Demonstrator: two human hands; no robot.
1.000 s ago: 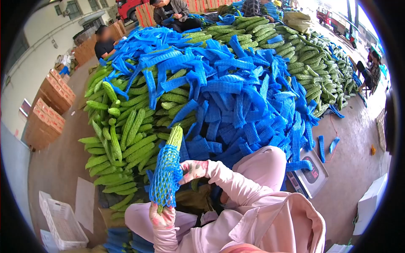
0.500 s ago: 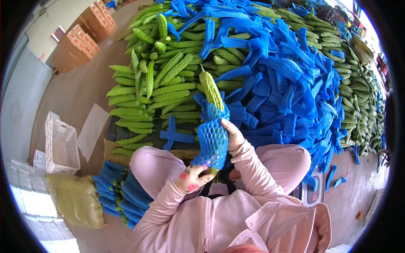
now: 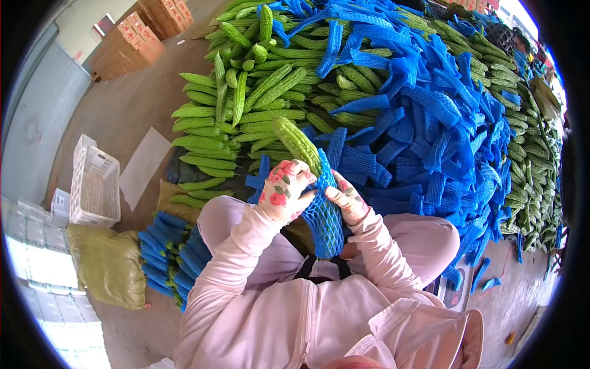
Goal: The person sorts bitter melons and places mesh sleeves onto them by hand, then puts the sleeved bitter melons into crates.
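A green bitter melon point(image 3: 297, 141) stands tilted in front of me, its upper half bare and its lower part inside a blue foam net sleeve point(image 3: 324, 227). My left hand point(image 3: 284, 190), in a floral-print glove, closes on the sleeve's upper rim beside the melon. On the other side my right hand point(image 3: 348, 200), gloved alike, grips the sleeve with the thumb on its near face. Some fingertips of both hands are hidden behind the net. Beyond lie a pile of bitter melons point(image 3: 209, 126) and a heap of loose blue net sleeves point(image 3: 424, 135).
Netted melons point(image 3: 163, 249) are stacked at my left, near a stuffed yellowish sack point(image 3: 110, 267). A white plastic crate point(image 3: 95, 187) and cardboard boxes point(image 3: 126, 49) stand farther left. More melons point(image 3: 528, 172) lie at far right; a scale point(image 3: 455, 289) sits by my right knee.
My left hand has moved from the sleeve's bottom end up to its top rim. The melon now leans farther left, and the right hand has shifted slightly right and down.
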